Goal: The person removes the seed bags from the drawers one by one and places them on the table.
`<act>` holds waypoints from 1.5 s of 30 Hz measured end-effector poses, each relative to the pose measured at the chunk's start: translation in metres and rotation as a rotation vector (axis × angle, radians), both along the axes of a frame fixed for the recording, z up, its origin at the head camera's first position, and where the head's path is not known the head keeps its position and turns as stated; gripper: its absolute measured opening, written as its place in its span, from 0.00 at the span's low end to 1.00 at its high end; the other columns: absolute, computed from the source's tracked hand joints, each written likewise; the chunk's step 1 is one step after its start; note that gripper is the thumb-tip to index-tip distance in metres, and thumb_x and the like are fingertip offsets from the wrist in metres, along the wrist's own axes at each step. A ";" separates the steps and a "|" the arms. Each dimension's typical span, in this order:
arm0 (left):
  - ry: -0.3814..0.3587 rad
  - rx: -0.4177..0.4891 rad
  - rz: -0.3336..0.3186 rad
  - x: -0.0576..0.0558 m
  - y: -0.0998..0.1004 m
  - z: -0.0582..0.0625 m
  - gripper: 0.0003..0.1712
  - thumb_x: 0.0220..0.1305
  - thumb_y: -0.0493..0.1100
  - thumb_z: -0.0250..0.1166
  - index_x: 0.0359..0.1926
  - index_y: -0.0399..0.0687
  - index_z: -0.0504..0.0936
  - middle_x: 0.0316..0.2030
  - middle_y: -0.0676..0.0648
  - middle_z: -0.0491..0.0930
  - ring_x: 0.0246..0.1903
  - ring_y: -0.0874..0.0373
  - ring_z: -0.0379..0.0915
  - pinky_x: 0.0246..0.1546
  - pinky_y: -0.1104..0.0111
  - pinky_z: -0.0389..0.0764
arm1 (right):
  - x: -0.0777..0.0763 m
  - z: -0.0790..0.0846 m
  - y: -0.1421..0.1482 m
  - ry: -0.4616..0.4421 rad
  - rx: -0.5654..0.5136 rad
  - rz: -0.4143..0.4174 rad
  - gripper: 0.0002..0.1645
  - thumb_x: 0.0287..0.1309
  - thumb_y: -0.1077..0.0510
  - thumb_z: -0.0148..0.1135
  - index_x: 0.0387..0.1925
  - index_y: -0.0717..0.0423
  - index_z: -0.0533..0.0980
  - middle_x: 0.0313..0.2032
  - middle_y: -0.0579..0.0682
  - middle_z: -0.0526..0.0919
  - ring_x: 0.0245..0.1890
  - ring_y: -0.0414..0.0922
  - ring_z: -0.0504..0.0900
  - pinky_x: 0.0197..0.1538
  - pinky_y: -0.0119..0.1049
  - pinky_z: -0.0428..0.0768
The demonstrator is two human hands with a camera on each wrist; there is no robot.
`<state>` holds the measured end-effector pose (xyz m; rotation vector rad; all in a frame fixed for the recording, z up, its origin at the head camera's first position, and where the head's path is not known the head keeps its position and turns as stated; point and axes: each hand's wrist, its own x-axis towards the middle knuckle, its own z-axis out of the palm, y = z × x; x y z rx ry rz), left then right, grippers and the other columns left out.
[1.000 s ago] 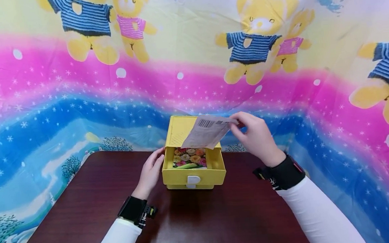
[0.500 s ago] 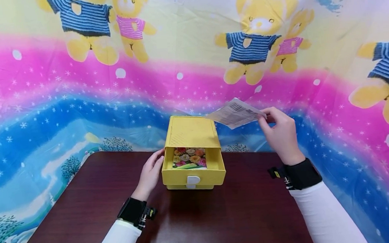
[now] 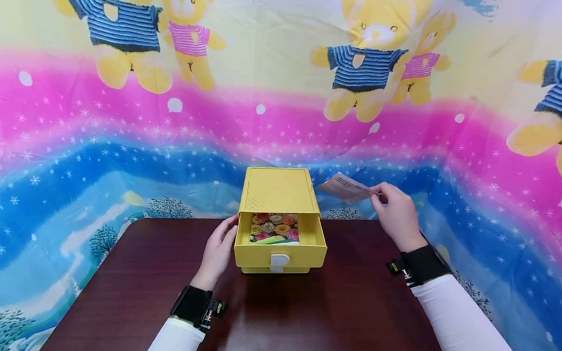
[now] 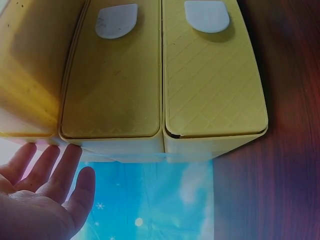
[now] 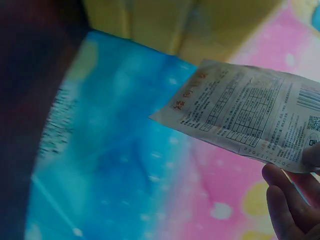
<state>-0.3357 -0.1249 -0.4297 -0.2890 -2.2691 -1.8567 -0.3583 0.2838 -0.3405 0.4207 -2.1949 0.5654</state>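
My right hand [image 3: 397, 214] pinches a flat printed packet [image 3: 344, 188] by one corner, to the right of a yellow drawer box [image 3: 279, 189]. Small text, tables, a barcode and a QR code cover the side of the packet [image 5: 240, 110] seen from the right wrist. The box's top drawer [image 3: 280, 255] is pulled out. Inside it lies a flat piece with a picture of roses [image 3: 274, 227]. My left hand [image 3: 216, 250] rests on the left side of the box. In the left wrist view, the fingers [image 4: 65, 170] are nearly straight at the box's edge.
The box stands near the back of a dark wooden table [image 3: 282, 327]. Its lower drawers [image 4: 212, 75] are pushed in and have white tabs. A patterned cloth [image 3: 253, 63] with printed bears hangs behind the table and to the right.
My right hand has carried the packet from over the drawer to the right of the box, then slightly lower and back left. My left hand and the box have stayed in place.
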 end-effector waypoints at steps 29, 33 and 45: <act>0.008 0.005 0.008 -0.001 0.000 -0.002 0.28 0.83 0.52 0.49 0.76 0.48 0.67 0.75 0.40 0.65 0.71 0.41 0.66 0.71 0.43 0.67 | -0.030 -0.107 -0.010 -0.412 0.194 0.028 0.03 0.67 0.63 0.66 0.41 0.56 0.83 0.40 0.53 0.85 0.38 0.49 0.84 0.41 0.46 0.83; 0.010 0.004 0.009 -0.001 0.000 -0.002 0.28 0.83 0.51 0.49 0.76 0.48 0.67 0.75 0.40 0.65 0.70 0.41 0.68 0.70 0.43 0.68 | -0.032 -0.113 -0.009 -0.442 0.235 0.047 0.03 0.66 0.64 0.67 0.39 0.55 0.84 0.39 0.52 0.85 0.40 0.50 0.85 0.44 0.47 0.84; 0.016 -0.003 0.003 -0.001 0.000 -0.001 0.28 0.83 0.51 0.49 0.76 0.47 0.67 0.75 0.40 0.66 0.71 0.41 0.66 0.70 0.43 0.68 | -0.043 -0.130 -0.011 -0.494 0.321 0.083 0.05 0.61 0.67 0.70 0.35 0.55 0.84 0.34 0.49 0.84 0.37 0.47 0.84 0.44 0.46 0.85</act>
